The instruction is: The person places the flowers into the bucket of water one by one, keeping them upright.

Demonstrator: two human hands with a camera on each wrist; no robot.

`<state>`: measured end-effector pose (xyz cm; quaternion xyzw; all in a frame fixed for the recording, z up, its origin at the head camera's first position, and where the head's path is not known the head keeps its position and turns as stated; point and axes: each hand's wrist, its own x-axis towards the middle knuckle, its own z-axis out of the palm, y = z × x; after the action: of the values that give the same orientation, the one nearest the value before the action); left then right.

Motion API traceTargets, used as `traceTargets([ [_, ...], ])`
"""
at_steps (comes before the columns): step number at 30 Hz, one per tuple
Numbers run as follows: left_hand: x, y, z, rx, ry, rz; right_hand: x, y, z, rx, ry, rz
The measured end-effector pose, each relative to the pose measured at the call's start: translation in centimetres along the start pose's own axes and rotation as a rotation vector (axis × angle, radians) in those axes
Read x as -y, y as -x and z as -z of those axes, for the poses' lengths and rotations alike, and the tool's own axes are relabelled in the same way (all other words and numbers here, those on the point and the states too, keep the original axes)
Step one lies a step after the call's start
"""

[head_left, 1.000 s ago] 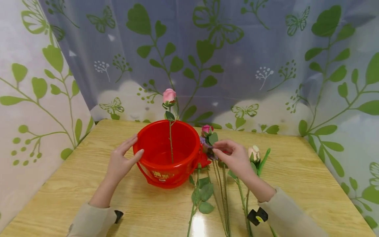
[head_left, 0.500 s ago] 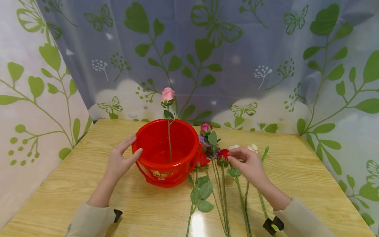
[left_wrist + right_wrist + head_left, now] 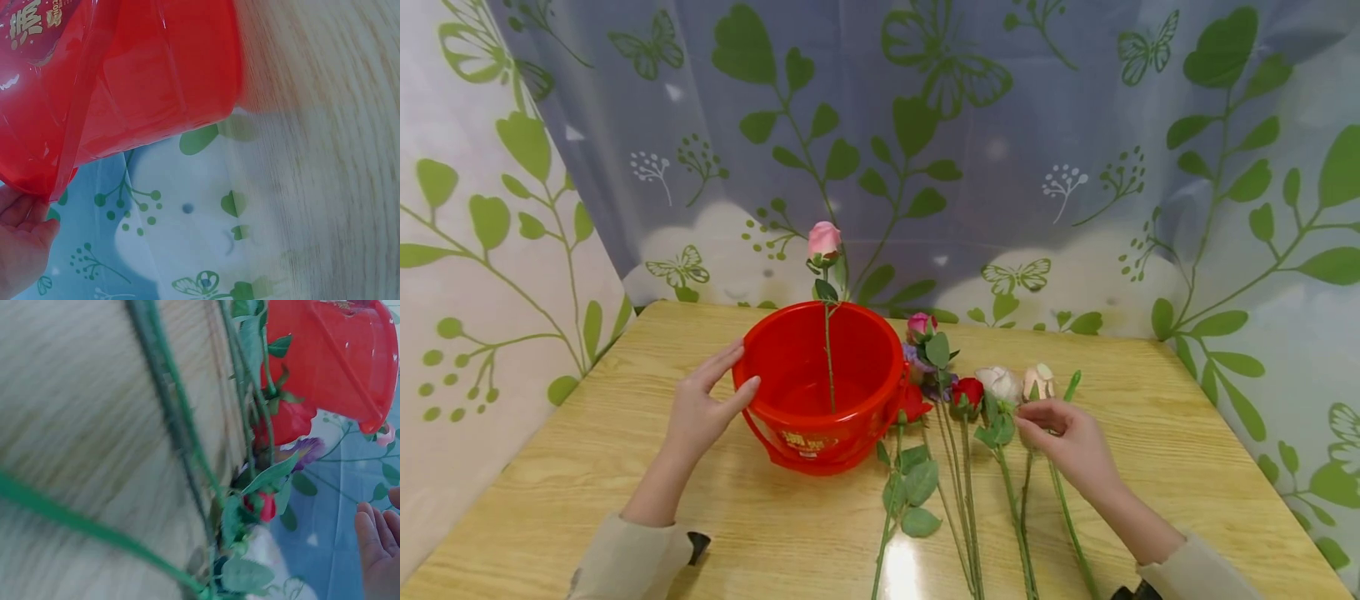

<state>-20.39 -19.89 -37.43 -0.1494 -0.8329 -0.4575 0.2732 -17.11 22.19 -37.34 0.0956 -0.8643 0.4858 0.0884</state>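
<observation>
A red plastic bucket (image 3: 850, 442) stands upright on the table. My left hand (image 3: 700, 408) holds its left rim, thumb and fingers at the edge, as the left wrist view also shows. One light pink rose (image 3: 824, 240) on a long stem stands in the bucket, its bloom well above the rim. My right hand (image 3: 1071, 437) hovers over the lying flowers with fingers loosely bent, near a white flower (image 3: 1000, 382) and a peach rose (image 3: 1039, 382). In the right wrist view that hand (image 3: 381, 550) has nothing between its fingers.
Right of the bucket lie red roses (image 3: 967, 393), a purple flower (image 3: 917, 357) and a deep pink rose (image 3: 921, 325), with stems pointing toward the front edge. A green stem (image 3: 1071, 517) lies farthest right. A patterned curtain (image 3: 955, 167) hangs behind the wooden table (image 3: 1172, 433).
My right hand has moved right and slightly toward me, from the purple and red flowers past the white one, uncovering their blooms. The left hand stays at the bucket rim.
</observation>
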Motion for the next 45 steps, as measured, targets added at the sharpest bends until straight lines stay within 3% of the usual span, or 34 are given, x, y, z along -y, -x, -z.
traceTargets([
  [9,-0.1,0.0,0.1,0.001,-0.009,0.001,-1.6,1.0,1.4,-0.018,0.083,-0.049],
  [25,-0.1,0.0,0.0,-0.012,-0.006,-0.014,-4.2,1.5,2.2,-0.022,0.220,-0.057],
  [45,0.1,0.0,-0.1,-0.012,-0.018,-0.025,-6.5,1.5,2.6,0.148,0.302,-0.184],
])
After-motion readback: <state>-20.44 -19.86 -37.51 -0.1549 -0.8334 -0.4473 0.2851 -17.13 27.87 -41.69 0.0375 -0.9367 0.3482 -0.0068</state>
